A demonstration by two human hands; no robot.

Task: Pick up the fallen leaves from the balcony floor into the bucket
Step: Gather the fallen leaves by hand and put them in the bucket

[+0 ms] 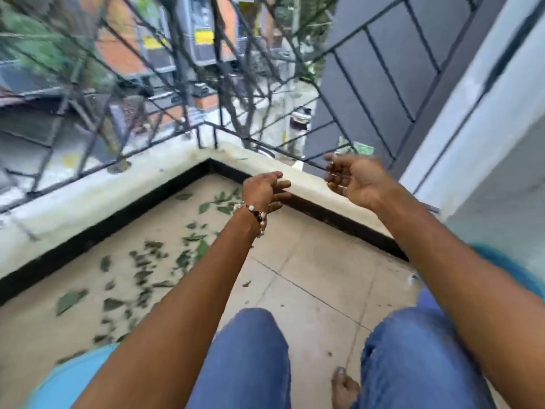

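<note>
Both arms are stretched out in front over the balcony floor [309, 278], and neither hand has anything in it. Left hand [261, 191] has loosely curled fingers, right hand [358, 180] is palm-up and relaxed, probably just getting ready to reach down. The leaves [141, 270] are scattered on the left side, toward the parapet [88, 199]. Something light blue sits at the near left edge, possibly the bucket [73, 376], too blurry to tell.
</note>
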